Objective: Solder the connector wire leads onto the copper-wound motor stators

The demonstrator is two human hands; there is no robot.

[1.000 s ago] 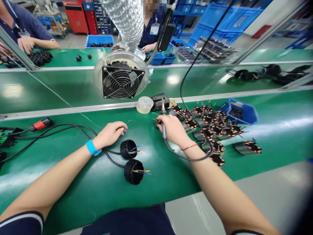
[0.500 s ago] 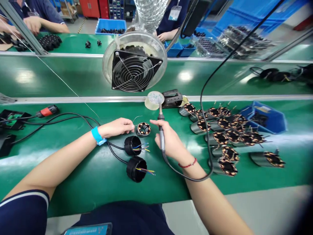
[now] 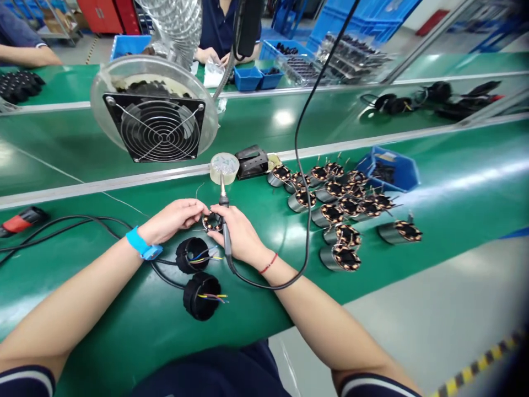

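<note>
My right hand (image 3: 243,234) is closed around a soldering iron (image 3: 226,237), its tip pointing away from me over a round translucent tub (image 3: 224,169). The thumb and a finger of that hand are at a motor stator (image 3: 212,221) with copper windings, partly hidden by the hand. On the stator's left side, my left hand (image 3: 179,218) has its fingers pinched together, and a thin solder wire (image 3: 200,190) rises from them. Nearer to me lie two black round housings, the upper one (image 3: 192,255) and the lower one (image 3: 201,296), with coloured wires sticking out.
Several stators (image 3: 330,215) stand to the right, near a blue bin (image 3: 390,171). A fume extractor fan (image 3: 161,129) hangs above the bench. The iron's black cable (image 3: 303,193) loops over my right forearm. Co-workers sit across the bench.
My right hand, with the soldering iron, has moved in to the stator and its fingers now reach it. My left hand stays beside the stator. The camera view has turned right.
</note>
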